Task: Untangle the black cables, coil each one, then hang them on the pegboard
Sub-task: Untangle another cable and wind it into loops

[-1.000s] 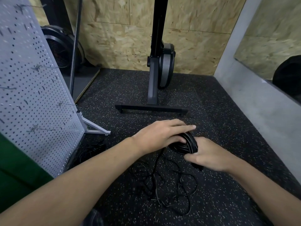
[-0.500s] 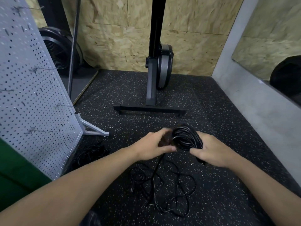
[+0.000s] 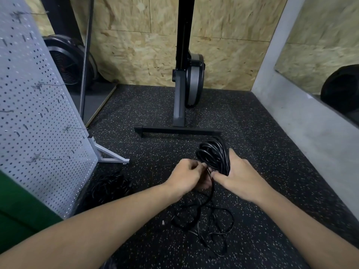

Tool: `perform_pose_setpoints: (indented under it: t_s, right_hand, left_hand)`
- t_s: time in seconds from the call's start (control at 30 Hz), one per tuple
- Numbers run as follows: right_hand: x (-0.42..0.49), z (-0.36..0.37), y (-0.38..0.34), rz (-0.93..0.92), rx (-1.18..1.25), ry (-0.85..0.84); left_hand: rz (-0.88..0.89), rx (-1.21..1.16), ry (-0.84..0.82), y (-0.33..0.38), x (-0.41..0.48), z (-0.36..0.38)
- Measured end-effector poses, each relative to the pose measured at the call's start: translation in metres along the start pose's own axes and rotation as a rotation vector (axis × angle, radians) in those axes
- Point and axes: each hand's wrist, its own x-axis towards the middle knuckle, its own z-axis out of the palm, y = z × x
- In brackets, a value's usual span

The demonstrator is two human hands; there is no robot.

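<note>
A coil of black cable [image 3: 213,154] stands upright above the speckled floor, held at its lower end by my right hand [image 3: 239,175], whose fingers wrap round it. My left hand [image 3: 186,176] pinches a strand of the same cable just left of the coil. From both hands a loose black tail drops into a tangle of black cable [image 3: 204,220] on the floor. A second heap of black cable [image 3: 110,187] lies at the foot of the white pegboard [image 3: 38,123] on the left, which carries several wire hooks.
A black exercise machine stand [image 3: 179,105] with a crossbar foot [image 3: 177,131] sits just beyond the coil. The pegboard's white foot [image 3: 108,154] juts onto the floor. A grey wall [image 3: 310,133] runs along the right. A fan [image 3: 68,63] stands behind the pegboard.
My left hand slid off the top of the coil and now pinches a strand beside it. The coil has tilted up from lying flat between my hands to standing upright.
</note>
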Motion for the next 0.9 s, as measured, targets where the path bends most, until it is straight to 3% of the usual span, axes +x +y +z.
perform_pose_setpoints:
  t_s: [0.1,0.2,0.5,0.53,0.67,0.7,0.83,0.9]
  right_hand:
    - [-0.002,-0.002,0.000,-0.011,0.046,0.009]
    - [-0.001,0.003,0.000,0.014,0.105,0.017]
    - [0.006,0.017,0.003,0.088,0.510,0.035]
    - [0.007,0.018,0.002,0.097,0.543,0.039]
    - [0.010,0.015,-0.001,0.144,0.571,0.071]
    - [0.010,0.014,-0.002,0.151,0.593,0.100]
    - [0.014,0.008,-0.005,0.134,0.769,0.150]
    - [0.013,0.002,-0.010,0.123,0.896,0.136]
  left_hand:
    - [-0.040,-0.226,0.015,0.012,-0.005,0.003]
    - [-0.084,-0.304,0.024,0.022,-0.006,0.003]
    - [-0.021,-0.204,-0.003,0.034,-0.003,-0.010]
    - [0.027,-0.140,0.010,0.033,-0.003,-0.013]
    - [0.346,0.553,0.205,0.028,-0.002,-0.030]
    - [0.333,0.560,0.151,0.025,-0.002,-0.033]
    - [0.059,0.559,-0.406,-0.004,-0.005,-0.027]
    - [0.001,0.649,-0.531,-0.020,-0.009,-0.018]
